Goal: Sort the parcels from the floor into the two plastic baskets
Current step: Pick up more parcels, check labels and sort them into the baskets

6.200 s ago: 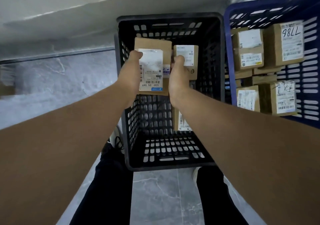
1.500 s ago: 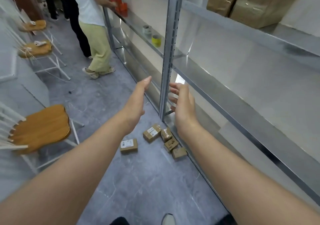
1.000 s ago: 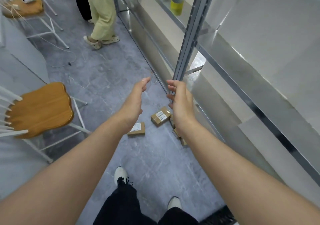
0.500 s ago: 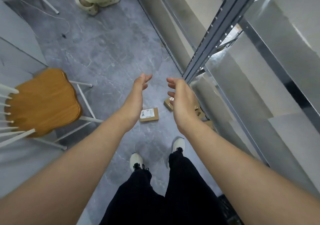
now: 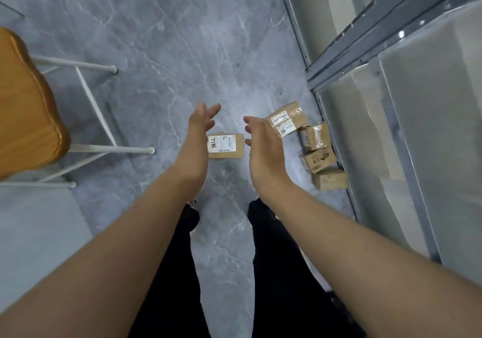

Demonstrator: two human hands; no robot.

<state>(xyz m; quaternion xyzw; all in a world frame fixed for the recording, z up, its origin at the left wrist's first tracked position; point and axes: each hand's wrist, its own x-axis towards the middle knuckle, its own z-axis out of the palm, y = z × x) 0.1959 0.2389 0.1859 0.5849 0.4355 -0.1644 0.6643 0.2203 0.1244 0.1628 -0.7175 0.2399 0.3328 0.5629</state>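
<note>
First, a wooden chair (image 5: pixel 28 103) stands on the grey floor (image 5: pixel 169 37). The left hand (image 5: pixel 198 139) reaches out with its fingers straight and spread, holding nothing. Between the hands a labelled parcel (image 5: pixel 226 145) lies flat on the floor. The right hand (image 5: pixel 263 150) is loosely spread too, palm toward the left, empty. Right of it, four more parcels (image 5: pixel 318 159) lie along the foot of the metal rack (image 5: pixel 365 51).

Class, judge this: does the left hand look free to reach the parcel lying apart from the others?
Probably yes: the left hand is open, holds nothing, and nothing stands between it and the parcel.
</note>
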